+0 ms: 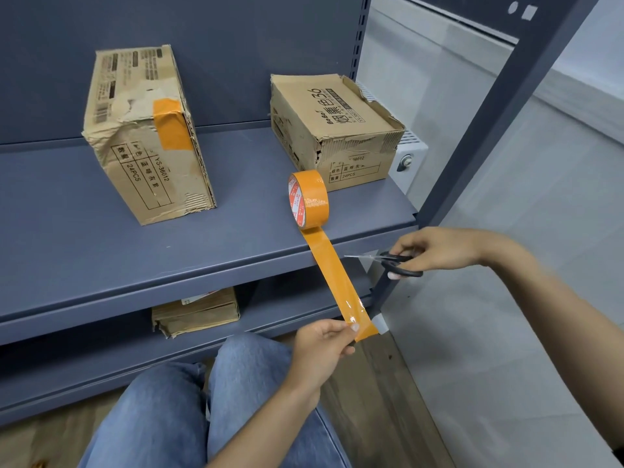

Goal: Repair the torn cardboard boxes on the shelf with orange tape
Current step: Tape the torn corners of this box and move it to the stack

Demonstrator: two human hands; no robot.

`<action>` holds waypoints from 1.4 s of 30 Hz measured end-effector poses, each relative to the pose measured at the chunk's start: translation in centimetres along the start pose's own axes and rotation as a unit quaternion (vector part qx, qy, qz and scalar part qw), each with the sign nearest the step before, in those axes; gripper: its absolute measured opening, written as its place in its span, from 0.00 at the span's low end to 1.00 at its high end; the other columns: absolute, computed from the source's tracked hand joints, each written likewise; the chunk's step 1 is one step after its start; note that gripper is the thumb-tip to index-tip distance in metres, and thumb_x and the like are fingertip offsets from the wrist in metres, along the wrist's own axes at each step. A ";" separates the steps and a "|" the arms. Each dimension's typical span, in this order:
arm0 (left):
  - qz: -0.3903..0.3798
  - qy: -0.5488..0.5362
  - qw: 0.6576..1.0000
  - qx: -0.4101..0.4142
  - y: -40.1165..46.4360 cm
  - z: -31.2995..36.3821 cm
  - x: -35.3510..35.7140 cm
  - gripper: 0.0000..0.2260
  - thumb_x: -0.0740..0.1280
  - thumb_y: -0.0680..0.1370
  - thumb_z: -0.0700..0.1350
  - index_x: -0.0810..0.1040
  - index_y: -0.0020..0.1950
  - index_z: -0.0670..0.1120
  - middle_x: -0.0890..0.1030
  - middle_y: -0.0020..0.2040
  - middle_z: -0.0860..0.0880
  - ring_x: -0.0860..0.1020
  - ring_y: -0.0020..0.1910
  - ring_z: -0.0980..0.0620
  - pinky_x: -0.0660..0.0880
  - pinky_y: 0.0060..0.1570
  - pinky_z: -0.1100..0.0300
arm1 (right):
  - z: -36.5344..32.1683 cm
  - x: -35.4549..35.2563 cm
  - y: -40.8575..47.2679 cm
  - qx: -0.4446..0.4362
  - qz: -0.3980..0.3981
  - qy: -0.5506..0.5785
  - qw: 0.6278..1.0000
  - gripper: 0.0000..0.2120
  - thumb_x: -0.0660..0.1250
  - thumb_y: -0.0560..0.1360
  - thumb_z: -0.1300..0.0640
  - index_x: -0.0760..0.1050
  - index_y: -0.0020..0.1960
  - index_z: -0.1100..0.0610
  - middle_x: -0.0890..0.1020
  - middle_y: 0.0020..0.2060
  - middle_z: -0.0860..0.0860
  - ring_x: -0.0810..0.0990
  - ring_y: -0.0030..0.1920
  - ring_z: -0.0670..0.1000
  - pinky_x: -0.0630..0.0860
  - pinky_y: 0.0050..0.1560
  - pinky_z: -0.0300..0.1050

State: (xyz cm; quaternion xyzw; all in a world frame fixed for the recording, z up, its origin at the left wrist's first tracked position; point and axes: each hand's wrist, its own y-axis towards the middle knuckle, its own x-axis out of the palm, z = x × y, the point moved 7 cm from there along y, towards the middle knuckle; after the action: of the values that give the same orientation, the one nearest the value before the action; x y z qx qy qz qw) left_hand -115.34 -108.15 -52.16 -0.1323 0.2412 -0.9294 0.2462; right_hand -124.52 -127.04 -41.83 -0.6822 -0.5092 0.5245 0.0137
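Two worn cardboard boxes stand on the grey shelf (101, 251). The left box (141, 157) carries an orange tape patch over one torn corner. The right box (334, 130) has a ragged tear along its front top edge. An orange tape roll (309, 199) stands on edge near the shelf front, and a strip (332, 275) runs from it down past the shelf edge. My left hand (320, 352) pinches the strip's free end. My right hand (435, 249) grips black-handled scissors (388, 261), whose blades point left, close to the strip's right edge.
A lower shelf holds flattened cardboard (196, 312). The shelf's dark upright post (489, 136) rises just right of the scissors, with a white radiator (405, 157) and a pale wall behind it. My knees in blue jeans (202, 410) are below, over a wooden floor.
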 end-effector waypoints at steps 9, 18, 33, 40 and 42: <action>0.010 0.018 1.000 0.009 0.3 -0.3 -0.7 0.02 0.71 0.76 0.43 0.81 0.43 0.47 0.83 0.39 0.53 0.80 0.36 0.59 0.75 0.38 0.71 | -0.8 1.6 2.5 -0.018 -0.022 -0.031 0.999 0.18 0.71 0.71 0.40 0.81 0.52 0.51 0.83 0.45 0.53 0.79 0.46 0.54 0.72 0.47 0.46; 0.004 0.031 0.999 0.010 0.7 -0.4 -0.6 0.01 0.71 0.76 0.44 0.81 0.46 0.47 0.83 0.41 0.53 0.79 0.35 0.61 0.76 0.40 0.71 | -1.2 2.2 3.8 -0.040 -0.032 0.006 0.999 0.12 0.72 0.72 0.44 0.82 0.50 0.51 0.82 0.43 0.55 0.76 0.40 0.46 0.70 0.44 0.41; -0.004 0.022 1.000 -0.009 0.6 -0.6 -1.5 0.02 0.72 0.75 0.44 0.82 0.44 0.46 0.83 0.39 0.54 0.78 0.33 0.61 0.75 0.39 0.72 | -0.4 1.9 4.1 -0.068 -0.008 0.034 0.997 0.08 0.74 0.72 0.55 0.82 0.45 0.60 0.81 0.34 0.50 0.73 0.34 0.45 0.70 0.40 0.39; -0.073 0.085 0.993 -0.035 0.0 -1.7 -1.6 0.03 0.72 0.75 0.44 0.80 0.42 0.46 0.81 0.38 0.53 0.78 0.31 0.63 0.73 0.38 0.71 | 1.2 4.8 4.4 -0.035 -0.063 -0.026 0.997 0.09 0.73 0.71 0.46 0.79 0.46 0.49 0.81 0.39 0.49 0.74 0.38 0.44 0.70 0.44 0.42; -0.075 0.104 0.991 -0.025 0.1 -1.7 -2.0 0.04 0.72 0.74 0.45 0.81 0.45 0.45 0.82 0.39 0.53 0.78 0.32 0.64 0.74 0.39 0.72 | 1.1 4.6 3.7 -0.043 -0.041 -0.009 0.998 0.11 0.72 0.70 0.43 0.78 0.48 0.48 0.79 0.42 0.47 0.75 0.41 0.45 0.70 0.45 0.42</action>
State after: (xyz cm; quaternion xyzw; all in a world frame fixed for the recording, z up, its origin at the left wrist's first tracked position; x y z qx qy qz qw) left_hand -114.28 -106.55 -53.91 -0.0587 0.2781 -0.9476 0.1457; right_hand -123.06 -126.16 -47.57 -0.6558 -0.5592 0.5072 0.0015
